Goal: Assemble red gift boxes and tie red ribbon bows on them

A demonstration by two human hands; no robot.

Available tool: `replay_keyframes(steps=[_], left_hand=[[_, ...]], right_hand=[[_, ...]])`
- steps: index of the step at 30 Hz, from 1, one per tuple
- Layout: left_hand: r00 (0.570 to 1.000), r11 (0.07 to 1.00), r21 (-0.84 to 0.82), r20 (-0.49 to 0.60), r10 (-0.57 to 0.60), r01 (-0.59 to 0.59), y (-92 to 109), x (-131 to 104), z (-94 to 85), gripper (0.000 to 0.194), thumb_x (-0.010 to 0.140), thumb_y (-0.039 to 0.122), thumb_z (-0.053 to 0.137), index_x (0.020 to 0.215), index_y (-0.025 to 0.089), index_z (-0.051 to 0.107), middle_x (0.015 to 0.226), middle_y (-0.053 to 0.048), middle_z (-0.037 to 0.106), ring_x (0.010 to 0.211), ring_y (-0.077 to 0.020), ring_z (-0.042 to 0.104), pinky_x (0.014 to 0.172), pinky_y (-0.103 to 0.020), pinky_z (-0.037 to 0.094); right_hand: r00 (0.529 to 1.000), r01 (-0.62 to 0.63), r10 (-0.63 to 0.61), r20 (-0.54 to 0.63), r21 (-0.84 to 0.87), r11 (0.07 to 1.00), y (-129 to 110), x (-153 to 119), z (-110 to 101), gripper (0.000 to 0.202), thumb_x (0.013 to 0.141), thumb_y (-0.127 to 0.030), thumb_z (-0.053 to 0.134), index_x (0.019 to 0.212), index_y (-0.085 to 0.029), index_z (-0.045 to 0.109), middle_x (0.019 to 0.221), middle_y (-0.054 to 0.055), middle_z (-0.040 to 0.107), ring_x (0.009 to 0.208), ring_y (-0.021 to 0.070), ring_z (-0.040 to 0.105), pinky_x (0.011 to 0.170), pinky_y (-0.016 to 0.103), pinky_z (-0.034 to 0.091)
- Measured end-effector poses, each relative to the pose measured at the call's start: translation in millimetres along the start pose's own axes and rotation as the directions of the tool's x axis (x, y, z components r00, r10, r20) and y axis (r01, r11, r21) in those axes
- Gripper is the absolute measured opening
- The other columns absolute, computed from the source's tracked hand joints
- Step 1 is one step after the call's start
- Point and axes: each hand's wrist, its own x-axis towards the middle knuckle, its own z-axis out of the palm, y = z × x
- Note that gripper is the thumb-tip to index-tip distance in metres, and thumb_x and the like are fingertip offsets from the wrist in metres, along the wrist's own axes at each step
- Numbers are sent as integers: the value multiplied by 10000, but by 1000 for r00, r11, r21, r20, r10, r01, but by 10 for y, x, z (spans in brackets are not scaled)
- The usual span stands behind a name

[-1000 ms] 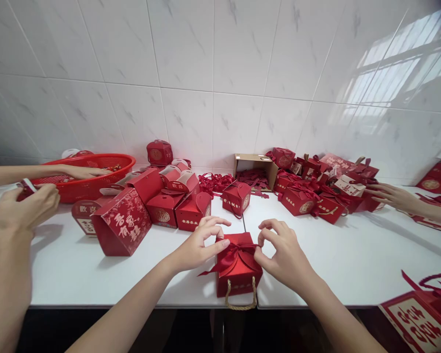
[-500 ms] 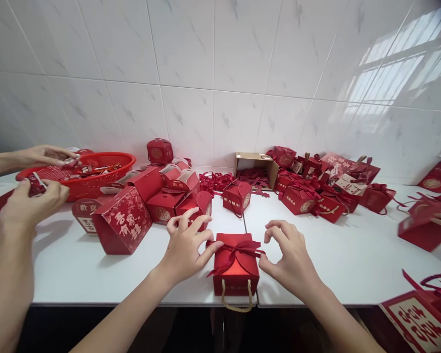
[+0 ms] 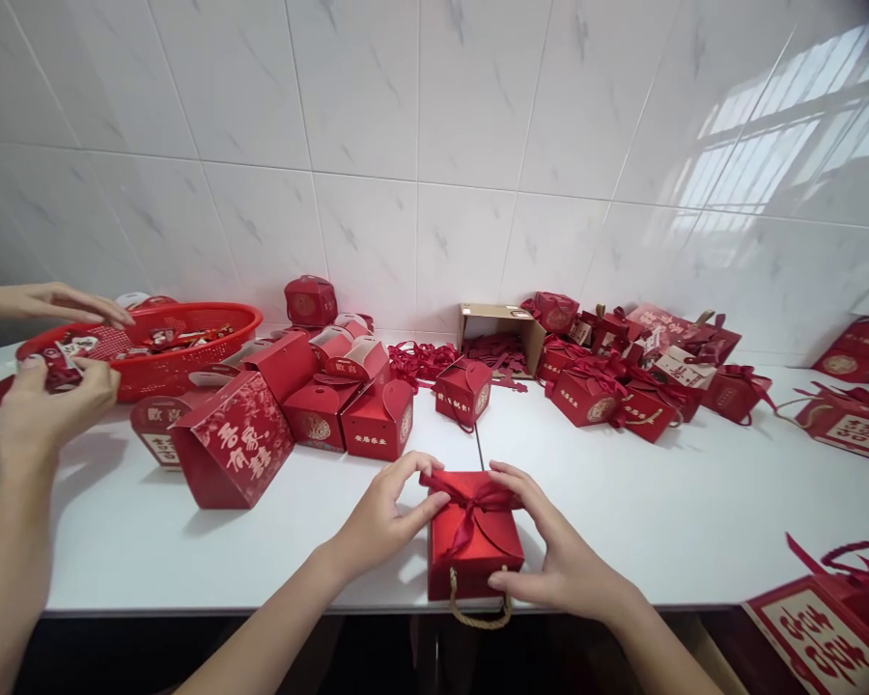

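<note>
Currently, shiny red cardboard gift box [image 3: 503,552] upright near the front edge of the smooth white table [image 3: 623,512], dark-red satin ribbon bow [image 3: 470,496] across its folded top. Left hand [image 3: 395,507]: thumb and forefinger pinching the bow's left side. Right hand [image 3: 561,565]: curved round the box's right side, fingers at the far corner, thumb at the front by the twisted gold rope handle [image 3: 479,620]. Judgement: steady box with the right, ease ribbon outward with the left, knot centred; a hard tug could loosen it or skew the box.
</note>
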Motion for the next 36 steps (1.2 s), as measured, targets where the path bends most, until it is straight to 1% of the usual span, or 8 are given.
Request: replay_keyframes(steps=[6,9,12,14,19,24,28,36], left_hand=[[946,974,226,-320,55,20,-173,55,-163,363,864,325,559,1201,237,456,1218,-87,560,1154,-239,524,999,-405,419],[877,902,410,-474,80,139,-318,160,-307,397,850,350,561,1213,214,475,1233,-116,548,1179,-290,481,1014,-470,380],[864,810,505,-504,-2,297,-443,250,-367,550,816,463,583,1298,225,467,1341,-144,484,1232,-367,400,981,-556,364],[890,769,551,-454,-51,325,-498,274,-348,531,790,537,591,1237,253,551,1410,-140,425,1266,-402,345,973,-600,337],[935,753,606,-353,-36,258,-498,177,-245,451,744,587,620,973,200,653,1421,-173,418,1274,-423,328,970,-643,306],[940,845,510,-341,26,162,-339,-112,-247,303,819,444,585,956,174,601,1318,-170,505,1214,-347,452,982,-544,399],[952,902,425,-299,63,74,-176,-400,-297,211,811,341,598,963,194,577,1319,-143,496,1210,-311,488,1000,-490,441],[977,941,339,-202,76,-3,-54,-798,-331,349,810,253,602,1142,252,497,1413,-130,418,1351,-313,354,1051,-509,423]], right_hand=[[933,-147,101,-345,-110,983,397,-233,-279,740,776,-385,641,1407,-280,267,1420,112,363,1291,276,414,1078,476,357],[705,-419,188,-684,-187,888,594,-316,-510,908,691,-514,687,1427,-181,273,1377,198,374,1294,392,366,1041,590,336],[478,-528,8,-878,-280,802,589,-242,-554,931,676,-547,693,1420,-131,318,1443,252,250,1357,455,220,1052,653,247],[558,-385,-113,-822,-377,843,491,-79,-454,713,784,-461,615,1384,-159,379,1423,220,322,1351,392,284,1075,606,263],[975,-6,-45,-216,-228,974,356,671,44,433,871,-186,444,1302,-218,472,1350,125,494,1266,244,461,1064,471,380],[992,-43,19,-122,-199,979,516,1624,514,368,883,-85,442,1212,-191,568,1275,98,580,1170,194,551,977,378,468],[979,-112,66,-193,-238,965,571,2196,755,320,912,-285,548,1214,-178,545,1289,96,537,1127,232,553,942,466,469],[934,-320,248,-257,-289,902,581,2651,977,333,906,-323,558,1200,-167,545,1215,94,565,1036,215,588,868,424,508]])
